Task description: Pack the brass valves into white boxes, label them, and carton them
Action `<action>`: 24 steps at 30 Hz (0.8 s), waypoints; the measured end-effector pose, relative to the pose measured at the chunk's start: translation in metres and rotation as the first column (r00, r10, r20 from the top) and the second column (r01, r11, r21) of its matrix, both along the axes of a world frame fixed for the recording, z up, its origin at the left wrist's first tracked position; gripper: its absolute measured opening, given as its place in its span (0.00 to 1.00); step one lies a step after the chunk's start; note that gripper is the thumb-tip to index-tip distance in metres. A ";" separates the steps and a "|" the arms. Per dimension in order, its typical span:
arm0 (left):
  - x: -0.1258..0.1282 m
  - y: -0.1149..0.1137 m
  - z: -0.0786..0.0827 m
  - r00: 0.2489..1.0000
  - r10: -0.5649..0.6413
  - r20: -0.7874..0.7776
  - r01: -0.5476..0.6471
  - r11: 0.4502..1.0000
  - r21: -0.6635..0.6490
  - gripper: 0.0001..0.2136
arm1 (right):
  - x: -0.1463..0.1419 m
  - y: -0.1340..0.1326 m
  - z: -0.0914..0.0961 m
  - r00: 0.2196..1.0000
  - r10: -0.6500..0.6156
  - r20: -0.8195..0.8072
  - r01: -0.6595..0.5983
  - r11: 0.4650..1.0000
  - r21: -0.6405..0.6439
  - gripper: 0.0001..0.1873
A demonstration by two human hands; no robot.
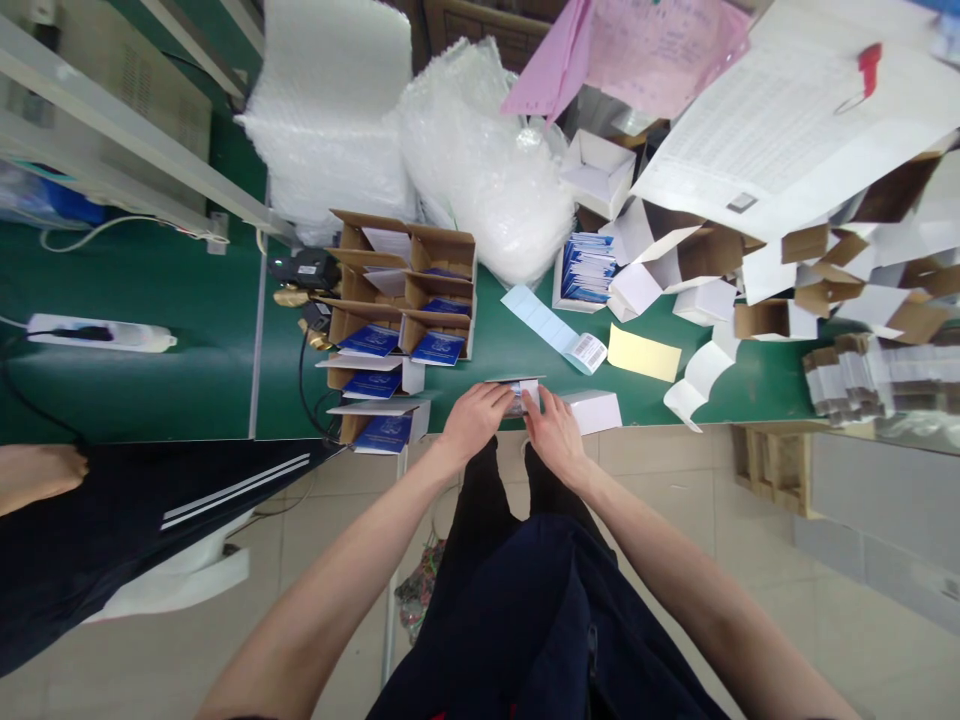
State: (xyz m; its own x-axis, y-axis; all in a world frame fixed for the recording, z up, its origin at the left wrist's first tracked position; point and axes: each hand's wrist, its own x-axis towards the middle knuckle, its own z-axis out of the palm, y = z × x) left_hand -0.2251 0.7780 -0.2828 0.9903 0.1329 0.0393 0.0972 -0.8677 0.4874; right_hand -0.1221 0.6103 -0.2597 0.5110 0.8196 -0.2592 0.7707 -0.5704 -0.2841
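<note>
My left hand and right hand grasp a small box between them at the counter's six-o'clock edge, probably to brace both sides; open cartons stand grouped at ten o'clock, seemingly for easy reach.

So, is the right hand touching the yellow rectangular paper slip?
Apart. The head view shows green tabletop between the right hand and the yellow slip.

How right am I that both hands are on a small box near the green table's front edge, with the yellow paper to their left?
Wrong side: the head view shows the yellow paper to the right of the left hand and right hand. The rest, small box included, stands.
</note>
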 end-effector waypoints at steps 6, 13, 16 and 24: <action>0.006 -0.006 0.000 0.980 0.199 -0.009 -0.199 0.979 -0.045 0.10 | 0.003 0.005 -0.001 1.000 -0.005 -0.014 0.005 0.998 -0.058 0.28; 0.005 -0.039 -0.008 0.719 0.695 -0.020 -0.691 0.712 -0.127 0.29 | 0.001 0.005 -0.009 0.997 -0.059 -0.054 0.055 0.996 -0.070 0.29; 0.010 -0.052 -0.019 0.575 0.815 -0.071 -0.809 0.555 -0.194 0.46 | 0.002 0.004 -0.012 0.994 -0.075 -0.075 0.070 0.995 -0.065 0.29; 0.021 -0.051 -0.036 0.580 0.794 -0.182 -0.792 0.498 -0.353 0.39 | 0.008 0.003 -0.016 0.990 -0.081 -0.120 0.077 0.996 -0.035 0.29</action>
